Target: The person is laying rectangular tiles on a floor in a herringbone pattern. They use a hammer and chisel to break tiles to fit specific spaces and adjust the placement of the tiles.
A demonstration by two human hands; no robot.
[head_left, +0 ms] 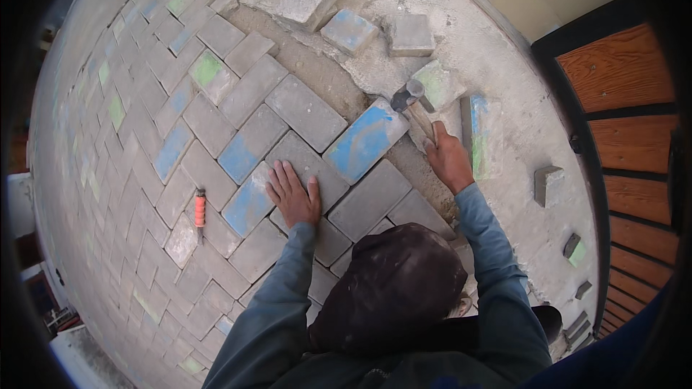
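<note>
Hammer is gripped by its wooden handle in the right hand, fingers wrapped tight, with the head sitting just above that hand, right at the end of a blue-smeared paver. Left hand lies flat on a grey paver, fingers spread and holding nothing. Off to its left, well apart, there's an orange-handled tool on the paving.

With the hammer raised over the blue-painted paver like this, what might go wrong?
1. The left hand lies flat on the pavers beside the blue-painted paver; a stray blow of the hammer in the right hand might hit its fingers.
2. A hard blow could chip that paver.
3. Loose blocks nearby could trip someone.
</note>
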